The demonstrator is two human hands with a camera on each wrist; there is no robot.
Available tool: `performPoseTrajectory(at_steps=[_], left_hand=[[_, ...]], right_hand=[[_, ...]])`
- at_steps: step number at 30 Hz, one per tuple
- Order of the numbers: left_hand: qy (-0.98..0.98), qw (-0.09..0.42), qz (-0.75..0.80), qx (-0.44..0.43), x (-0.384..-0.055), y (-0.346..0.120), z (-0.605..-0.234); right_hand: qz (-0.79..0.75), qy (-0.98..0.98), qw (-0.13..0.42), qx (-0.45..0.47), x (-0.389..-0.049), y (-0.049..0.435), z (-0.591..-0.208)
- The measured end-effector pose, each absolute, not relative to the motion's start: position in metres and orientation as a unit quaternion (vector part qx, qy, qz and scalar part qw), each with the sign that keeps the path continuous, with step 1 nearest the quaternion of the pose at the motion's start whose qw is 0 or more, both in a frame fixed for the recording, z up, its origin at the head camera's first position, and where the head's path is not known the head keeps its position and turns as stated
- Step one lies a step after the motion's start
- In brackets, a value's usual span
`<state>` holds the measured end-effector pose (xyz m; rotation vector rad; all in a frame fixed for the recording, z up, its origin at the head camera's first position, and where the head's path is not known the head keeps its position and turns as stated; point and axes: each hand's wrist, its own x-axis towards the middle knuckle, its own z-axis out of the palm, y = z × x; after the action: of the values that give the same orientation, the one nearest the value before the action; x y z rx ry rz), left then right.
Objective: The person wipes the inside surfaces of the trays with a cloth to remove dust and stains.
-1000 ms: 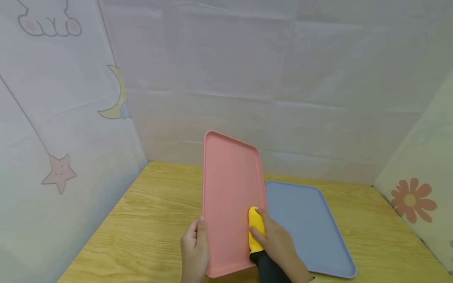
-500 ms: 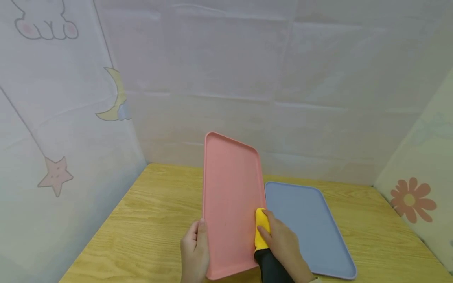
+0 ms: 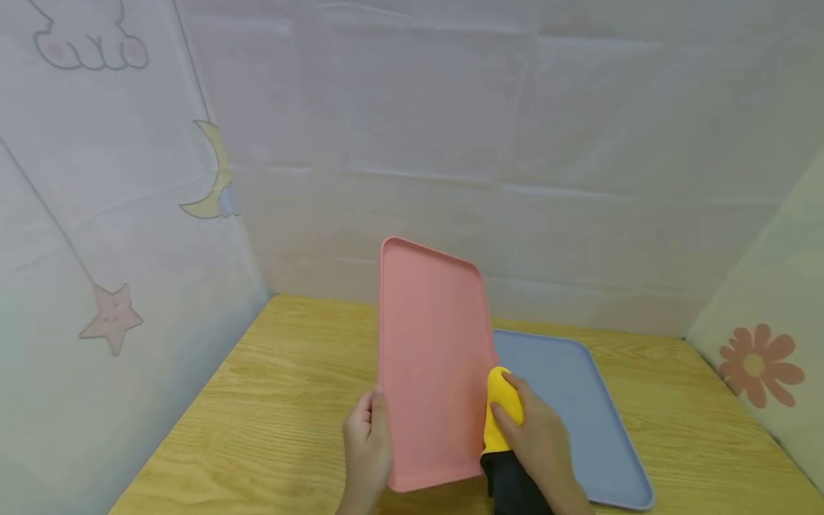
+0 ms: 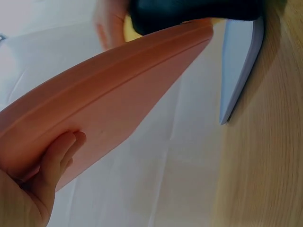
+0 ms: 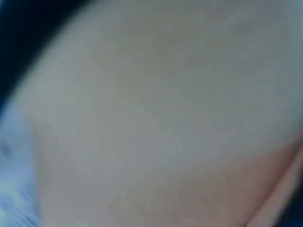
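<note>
In the head view my left hand (image 3: pixel 368 445) grips the left edge of a pink rectangular tray (image 3: pixel 438 357), which is raised and tilted with its inner face toward me. The left wrist view shows the left hand's fingers (image 4: pixel 59 149) curled round the tray's edge. My right hand (image 3: pixel 537 433) holds a yellow-and-black object (image 3: pixel 503 411) by its yellow part, against the tray's lower right edge. Its exact kind cannot be told. The right wrist view is mostly blurred skin.
A light blue tray (image 3: pixel 595 429) lies flat on the wooden table (image 3: pixel 277 400), partly behind the right hand and pink tray. Printed cloth walls (image 3: pixel 412 129) enclose the table at the back and both sides.
The right hand has moved rightward with the yellow-and-black object, from inside the pink tray's face to its right edge. The pink tray and left hand appear slightly farther right in view.
</note>
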<state>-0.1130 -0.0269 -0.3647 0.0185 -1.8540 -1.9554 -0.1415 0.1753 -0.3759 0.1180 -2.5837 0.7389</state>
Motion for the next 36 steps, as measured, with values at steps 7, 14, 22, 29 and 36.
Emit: performPoseTrajectory(at_steps=[7, 14, 22, 29, 36], left_hand=[[-0.651, 0.187, -0.735, 0.025, -0.127, -0.022, -0.371], [-0.626, 0.137, -0.768, 0.021, -0.142, -0.015, -0.375], [-0.622, 0.119, -0.774, 0.009, -0.159, -0.005, -0.386], [-0.641, 0.117, -0.758, -0.002, -0.173, 0.003, -0.400], [-0.649, 0.144, -0.747, -0.027, -0.181, 0.012, -0.413]], right_hand=[[0.296, -0.899, 0.321, 0.009, -0.122, 0.187, -0.355], [0.323, -0.873, 0.365, 0.002, -0.117, 0.196, -0.347], [0.333, -0.876, 0.350, 0.005, -0.115, 0.197, -0.351], [0.339, -0.876, 0.343, -0.002, -0.114, 0.197, -0.350], [0.341, -0.881, 0.327, -0.019, -0.112, 0.196, -0.352]])
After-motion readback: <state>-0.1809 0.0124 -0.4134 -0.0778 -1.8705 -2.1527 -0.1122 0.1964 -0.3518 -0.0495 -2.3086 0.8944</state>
